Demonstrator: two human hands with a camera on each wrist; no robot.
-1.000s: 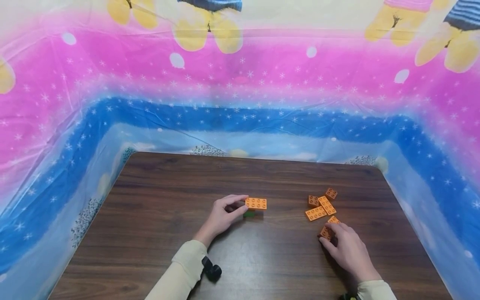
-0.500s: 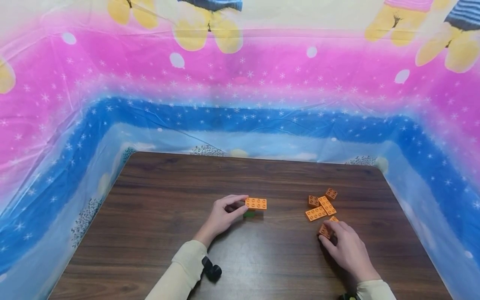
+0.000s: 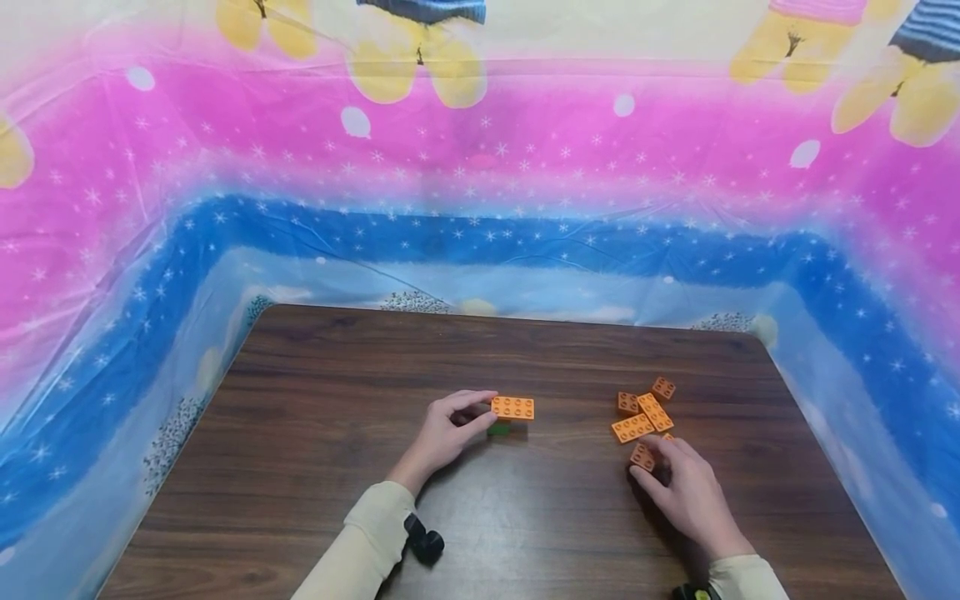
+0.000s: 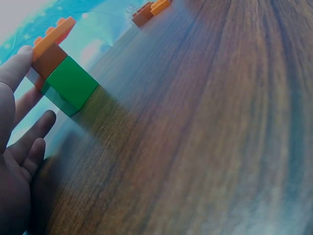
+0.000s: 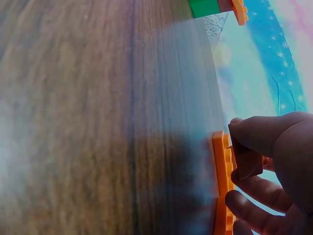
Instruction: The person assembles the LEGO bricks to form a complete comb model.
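Nearly hidden, an orange bumpy brick (image 3: 668, 437) peeks past the right hand (image 3: 688, 496) — that hand pinches a square brown brick (image 3: 642, 457); the left hand (image 3: 441, 432) pinches a green-brown-orange block tower (image 4: 63, 71).

Left hand (image 3: 442, 433) and right hand (image 3: 692, 493) both pinch, held well apart.

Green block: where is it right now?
In the left wrist view, the green block is at upper left on the table, directly under a brown block, beside the left hand.

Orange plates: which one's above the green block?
The orange plate at the left hand, brown block between; the other orange plates lie near the right hand.
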